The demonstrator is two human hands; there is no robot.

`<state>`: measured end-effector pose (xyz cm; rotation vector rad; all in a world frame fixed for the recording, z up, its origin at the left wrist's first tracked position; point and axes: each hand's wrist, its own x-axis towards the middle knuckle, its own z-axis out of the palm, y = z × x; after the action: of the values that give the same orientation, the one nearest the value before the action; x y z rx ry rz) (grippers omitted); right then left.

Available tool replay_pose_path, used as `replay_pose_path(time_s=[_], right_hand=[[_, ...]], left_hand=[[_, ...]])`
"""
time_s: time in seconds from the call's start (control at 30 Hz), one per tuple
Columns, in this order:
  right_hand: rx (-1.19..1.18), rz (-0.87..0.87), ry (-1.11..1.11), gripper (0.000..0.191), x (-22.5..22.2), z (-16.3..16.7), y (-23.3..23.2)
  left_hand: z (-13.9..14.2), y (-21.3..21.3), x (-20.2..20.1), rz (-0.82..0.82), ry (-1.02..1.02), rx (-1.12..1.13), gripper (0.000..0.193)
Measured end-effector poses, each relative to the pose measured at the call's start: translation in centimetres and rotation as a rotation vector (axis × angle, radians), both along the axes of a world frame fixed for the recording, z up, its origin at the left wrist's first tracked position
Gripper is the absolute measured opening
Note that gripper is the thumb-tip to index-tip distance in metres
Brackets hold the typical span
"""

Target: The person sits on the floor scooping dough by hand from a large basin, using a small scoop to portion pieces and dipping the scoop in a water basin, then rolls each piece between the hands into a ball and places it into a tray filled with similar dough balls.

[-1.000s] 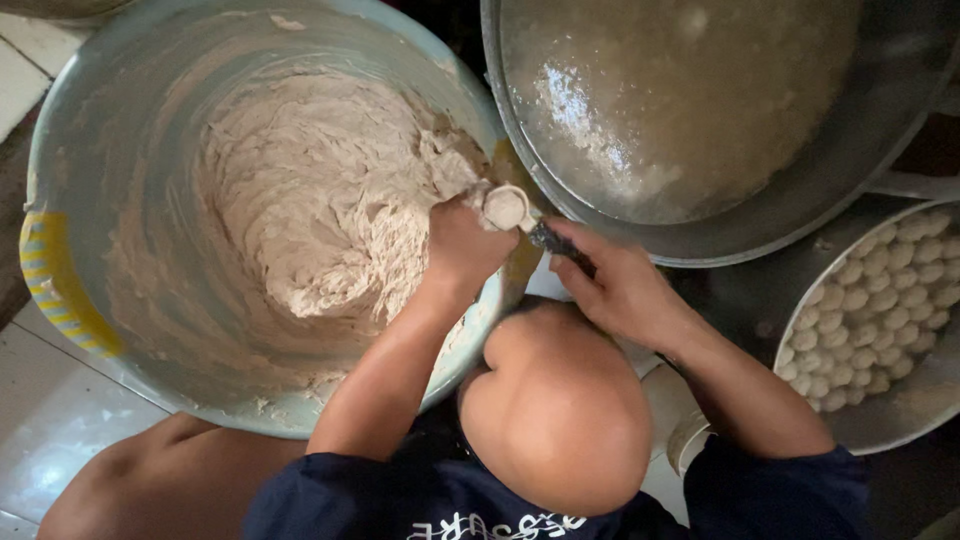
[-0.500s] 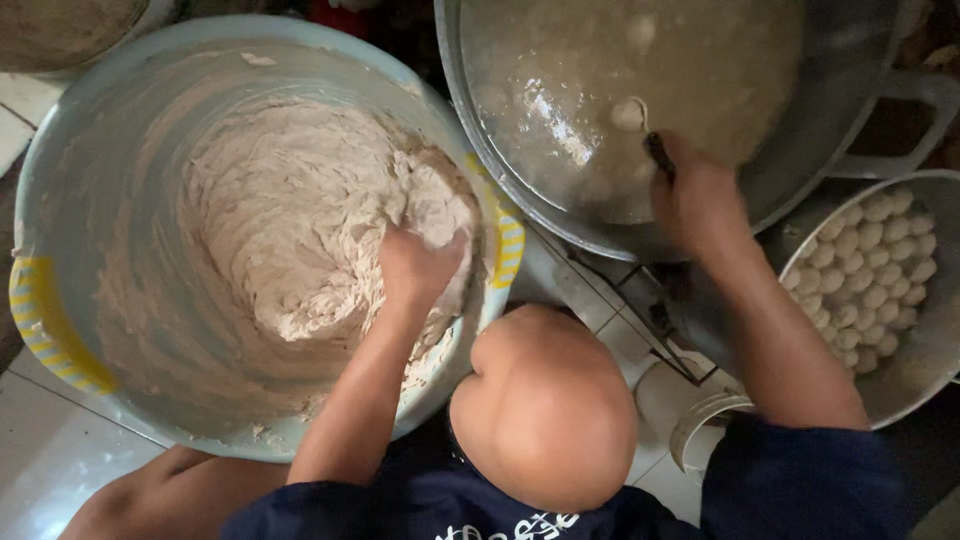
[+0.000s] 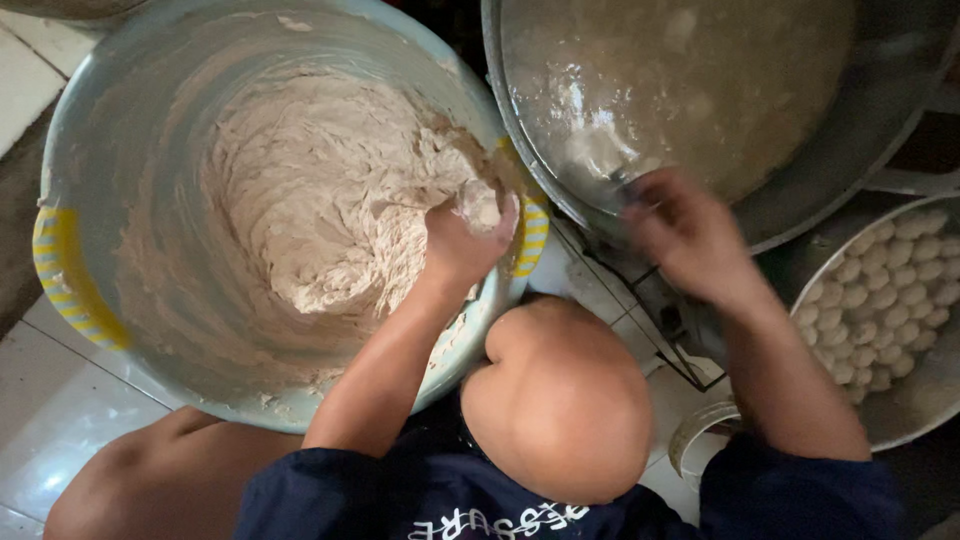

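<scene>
Dough, pale beige and sticky, is contained in a large grey tub with yellow striped handles, and it is smeared up the inner walls. A small lump of the dough is pinched at the fingertips of the left hand, which is positioned at the near right rim of the tub, with the fingers closed around the lump. The right hand is held over the near rim of a wide metal pot that stands just beside the tub on the right. This hand is blurred; a thin dark utensil is seen at its fingertips, reaching into the cloudy liquid in the pot, but the grip cannot be made out clearly. Pale lumps are seen in the liquid. A metal tray of small white balls is located at the right edge. A bent knee is seen between the two forearms, above a white tiled floor.
</scene>
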<state>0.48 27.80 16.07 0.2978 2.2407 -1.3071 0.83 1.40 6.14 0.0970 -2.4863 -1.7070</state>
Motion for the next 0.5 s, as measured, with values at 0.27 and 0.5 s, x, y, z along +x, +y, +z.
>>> replay_pose_path(time_s=[0.27,0.5], right_hand=[[-0.079,0.101,-0.062,0.041,2.3,1.0,-6.0],[-0.32,0.072,-0.232,0.04,2.7,0.1,-5.1]], left_hand=[[-0.2,0.8,0.6,-0.06,-0.034,0.0,0.022],[-0.6,0.3,-0.1,-0.211,-0.296,-0.383,0.019]])
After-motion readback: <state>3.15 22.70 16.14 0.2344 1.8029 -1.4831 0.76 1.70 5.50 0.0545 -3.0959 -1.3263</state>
